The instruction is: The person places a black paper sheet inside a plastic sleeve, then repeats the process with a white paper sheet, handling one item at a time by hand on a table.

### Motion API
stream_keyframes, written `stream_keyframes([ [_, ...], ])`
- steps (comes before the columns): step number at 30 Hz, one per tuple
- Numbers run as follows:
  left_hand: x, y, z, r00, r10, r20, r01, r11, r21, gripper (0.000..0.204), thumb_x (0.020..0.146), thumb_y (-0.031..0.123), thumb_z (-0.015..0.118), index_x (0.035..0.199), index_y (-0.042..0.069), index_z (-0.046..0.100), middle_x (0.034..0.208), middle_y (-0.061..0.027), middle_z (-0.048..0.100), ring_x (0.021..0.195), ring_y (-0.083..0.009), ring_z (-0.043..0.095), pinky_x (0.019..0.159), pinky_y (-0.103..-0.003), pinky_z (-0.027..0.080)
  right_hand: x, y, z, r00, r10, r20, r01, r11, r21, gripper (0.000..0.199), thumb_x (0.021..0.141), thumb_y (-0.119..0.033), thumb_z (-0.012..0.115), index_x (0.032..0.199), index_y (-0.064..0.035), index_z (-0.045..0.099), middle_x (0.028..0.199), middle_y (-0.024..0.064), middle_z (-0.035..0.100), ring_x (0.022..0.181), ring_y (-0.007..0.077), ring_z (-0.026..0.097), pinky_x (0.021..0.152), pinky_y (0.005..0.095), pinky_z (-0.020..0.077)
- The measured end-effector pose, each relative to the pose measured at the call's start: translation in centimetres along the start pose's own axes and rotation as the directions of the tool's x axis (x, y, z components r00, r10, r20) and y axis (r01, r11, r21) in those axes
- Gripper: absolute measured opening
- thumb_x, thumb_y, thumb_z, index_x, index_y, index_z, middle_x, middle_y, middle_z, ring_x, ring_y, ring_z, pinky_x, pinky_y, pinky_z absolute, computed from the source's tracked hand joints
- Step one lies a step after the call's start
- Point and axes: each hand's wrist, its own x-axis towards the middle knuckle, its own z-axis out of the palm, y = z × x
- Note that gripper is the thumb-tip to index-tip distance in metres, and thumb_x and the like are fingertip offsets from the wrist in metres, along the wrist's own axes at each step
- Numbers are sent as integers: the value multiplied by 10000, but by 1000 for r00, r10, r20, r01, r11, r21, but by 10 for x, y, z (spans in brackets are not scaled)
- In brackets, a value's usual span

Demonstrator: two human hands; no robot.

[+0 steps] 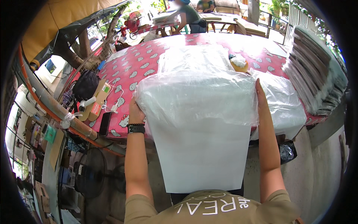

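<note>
Before me I hold a large white sheet [203, 160], its far part inside a clear plastic bag [197, 95] and its near end bare, hanging past the table edge. My left hand [136, 112] is closed on the bag's left side, most of its fingers hidden behind the plastic. Gripping the right side is my right hand [260, 92], thumb along the edge and the other fingers out of sight. Just beyond lie more clear plastic bags [194, 59], flat on the table. To the right rests a plastic-covered white stack [278, 100].
A pink patterned cloth covers the table [143, 59]. A tall plastic-wrapped stack [313, 71] stands right. A phone [105, 124], a cardboard box [97, 100] and a black bag [85, 85] lie left. A round container [239, 63] sits beyond. Two people work at the back near a fan [133, 21].
</note>
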Motion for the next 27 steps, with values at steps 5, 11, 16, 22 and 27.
stream_keyframes([
  [5, 2, -36, -22, 995, -65, -78, 70, 995, 66, 325, 890, 231, 370, 1094, 13, 500, 1033, -98, 561, 935, -203, 546, 823, -318, 454, 16, 7, -84, 994, -104, -17, 87, 901, -424, 343, 860, -250, 477, 1134, -45, 498, 985, 85, 588, 891, 151, 569, 763, 284, 479],
  [11, -54, -62, -46, 997, -75, 3, 75, 996, 41, 306, 873, 241, 445, 1087, 28, 500, 1033, -76, 557, 946, -165, 536, 783, -305, 449, -34, 48, -85, 975, -91, -202, 26, 952, -304, 220, 803, -66, 537, 1008, 4, 496, 885, 73, 582, 781, 151, 583, 680, 276, 486],
  [16, -73, -84, -79, 991, -132, 39, 116, 953, 278, 307, 848, 242, 490, 1085, 47, 487, 1034, -70, 552, 905, -185, 549, 772, -317, 449, -59, 63, -87, 962, -95, -257, 16, 956, -293, 227, 770, -32, 585, 980, -4, 503, 849, 70, 586, 760, 134, 578, 660, 254, 481],
  [22, -79, -71, -44, 988, -117, -105, 128, 986, 110, 180, 802, 197, 553, 949, 96, 523, 720, 29, 515, 584, -66, 459, 520, -207, 384, -59, 54, -56, 919, -349, -181, 167, 763, -624, 361, 714, -19, 622, 1047, 20, 487, 793, 46, 562, 665, 95, 529, 602, 201, 423],
  [27, -70, -54, -5, 963, 74, -258, 71, 856, 512, 132, 769, 179, 629, 738, 92, 535, 585, 55, 466, 477, -47, 415, 432, -193, 318, -34, 46, -71, 838, -528, -139, 144, 461, -876, 249, 721, -81, 635, 943, 8, 565, 676, 12, 543, 587, 73, 476, 547, 206, 382],
])
